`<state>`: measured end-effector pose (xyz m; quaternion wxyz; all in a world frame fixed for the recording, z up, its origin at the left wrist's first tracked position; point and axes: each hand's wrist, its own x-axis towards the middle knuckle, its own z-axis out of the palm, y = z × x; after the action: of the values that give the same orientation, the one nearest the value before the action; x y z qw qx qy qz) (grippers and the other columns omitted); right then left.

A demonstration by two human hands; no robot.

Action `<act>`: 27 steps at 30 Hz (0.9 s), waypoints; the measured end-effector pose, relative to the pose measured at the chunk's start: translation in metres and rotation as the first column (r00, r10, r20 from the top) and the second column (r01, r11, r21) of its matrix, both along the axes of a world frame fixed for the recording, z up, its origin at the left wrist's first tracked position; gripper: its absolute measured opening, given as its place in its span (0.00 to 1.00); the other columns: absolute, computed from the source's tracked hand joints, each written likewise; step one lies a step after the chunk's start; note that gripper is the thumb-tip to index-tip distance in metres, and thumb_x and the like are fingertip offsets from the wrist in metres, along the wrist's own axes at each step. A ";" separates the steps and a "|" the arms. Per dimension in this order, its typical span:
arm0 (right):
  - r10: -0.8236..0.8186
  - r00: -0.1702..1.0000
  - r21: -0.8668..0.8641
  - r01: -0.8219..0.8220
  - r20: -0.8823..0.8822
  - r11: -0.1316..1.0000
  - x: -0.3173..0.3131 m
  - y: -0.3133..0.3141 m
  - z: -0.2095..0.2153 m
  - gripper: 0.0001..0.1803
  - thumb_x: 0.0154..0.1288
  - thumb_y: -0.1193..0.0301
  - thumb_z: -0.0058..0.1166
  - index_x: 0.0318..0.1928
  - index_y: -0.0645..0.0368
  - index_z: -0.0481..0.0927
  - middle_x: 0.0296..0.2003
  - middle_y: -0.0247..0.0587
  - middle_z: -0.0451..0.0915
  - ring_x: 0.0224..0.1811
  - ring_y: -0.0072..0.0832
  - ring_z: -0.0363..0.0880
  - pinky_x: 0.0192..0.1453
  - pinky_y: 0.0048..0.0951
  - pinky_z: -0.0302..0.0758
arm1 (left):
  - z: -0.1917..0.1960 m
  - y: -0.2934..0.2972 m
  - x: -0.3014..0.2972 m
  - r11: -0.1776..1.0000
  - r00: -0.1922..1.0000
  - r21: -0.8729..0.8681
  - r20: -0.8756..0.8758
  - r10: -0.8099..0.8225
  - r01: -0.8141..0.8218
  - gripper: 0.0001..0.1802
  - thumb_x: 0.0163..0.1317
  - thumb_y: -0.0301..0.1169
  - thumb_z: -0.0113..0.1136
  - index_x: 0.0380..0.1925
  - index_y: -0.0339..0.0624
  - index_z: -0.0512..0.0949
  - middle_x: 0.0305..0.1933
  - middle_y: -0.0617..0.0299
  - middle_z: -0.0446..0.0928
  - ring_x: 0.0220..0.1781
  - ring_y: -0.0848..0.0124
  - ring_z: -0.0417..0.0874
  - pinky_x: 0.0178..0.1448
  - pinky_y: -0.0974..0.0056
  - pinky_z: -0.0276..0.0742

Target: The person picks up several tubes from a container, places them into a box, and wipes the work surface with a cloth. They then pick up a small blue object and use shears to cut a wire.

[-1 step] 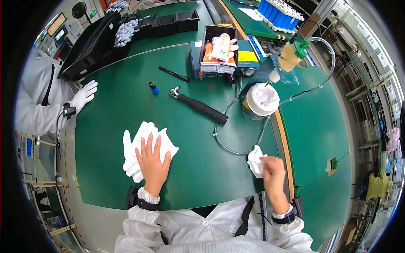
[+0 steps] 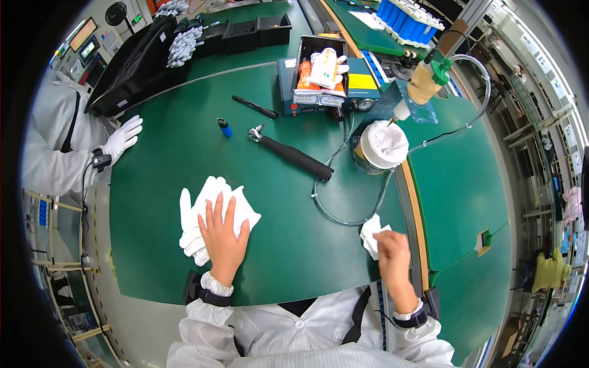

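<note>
My left hand [image 2: 224, 240] lies flat on a pair of white gloves [image 2: 195, 214], its fingers spread and slightly apart. On the right, my right hand [image 2: 394, 254] is closed, the fingers curled in beside a crumpled white tissue [image 2: 370, 236]. Its fingertips overlap the tissue's edge; what they hold, if anything, is hidden. Beyond the hands, a ratchet wrench with a black grip [image 2: 294, 157] lies slanted across the green table [image 2: 294, 245]. Farther off are a small blue-and-black cap-like piece [image 2: 225, 127] and a black pen [image 2: 254, 107].
A white-topped tub [image 2: 383, 145] stands at the right, below a green-capped dispensing bottle [image 2: 424, 81] with a clear hose. Behind sits a black box of packets [image 2: 322, 67] on a blue device. At the left rests a co-worker's gloved hand [image 2: 123, 138] near black bins [image 2: 132, 70].
My right hand has shifted slightly left, its curled fingers nearer the tissue. My left hand keeps its place on the gloves.
</note>
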<state>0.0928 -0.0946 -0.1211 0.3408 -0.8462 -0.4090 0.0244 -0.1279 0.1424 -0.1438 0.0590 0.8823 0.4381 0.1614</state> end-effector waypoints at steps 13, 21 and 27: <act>0.080 0.910 -0.128 -0.030 0.407 0.991 -0.013 0.024 -0.001 0.10 0.45 0.76 0.51 0.33 0.56 0.77 0.35 0.35 0.76 0.41 0.32 0.71 0.45 0.37 0.61 | 0.003 -0.002 -0.003 1.000 1.000 -0.006 0.004 -0.014 0.014 0.27 0.54 0.41 0.51 0.55 0.45 0.66 0.62 0.53 0.58 0.66 0.52 0.51 0.65 0.44 0.40; 0.262 0.914 -0.243 -0.190 0.311 0.951 -0.059 -0.028 0.002 0.12 0.46 0.75 0.49 0.35 0.55 0.77 0.33 0.34 0.75 0.36 0.31 0.72 0.42 0.36 0.63 | 0.004 -0.002 -0.002 1.000 1.000 -0.028 0.003 -0.010 0.010 0.27 0.54 0.40 0.51 0.55 0.44 0.66 0.62 0.53 0.58 0.66 0.51 0.51 0.65 0.44 0.40; 0.096 0.904 -0.233 0.004 0.416 0.973 -0.012 -0.006 -0.003 0.16 0.45 0.76 0.49 0.39 0.58 0.76 0.29 0.38 0.72 0.32 0.31 0.70 0.37 0.34 0.62 | 0.003 -0.002 -0.006 1.000 1.000 -0.018 0.012 -0.006 0.006 0.27 0.53 0.40 0.51 0.54 0.44 0.66 0.62 0.53 0.58 0.66 0.52 0.51 0.66 0.44 0.39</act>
<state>0.0805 -0.1009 -0.1244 0.1435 -0.8546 -0.4878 -0.1056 -0.1340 0.1404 -0.1411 0.0698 0.8821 0.4365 0.1626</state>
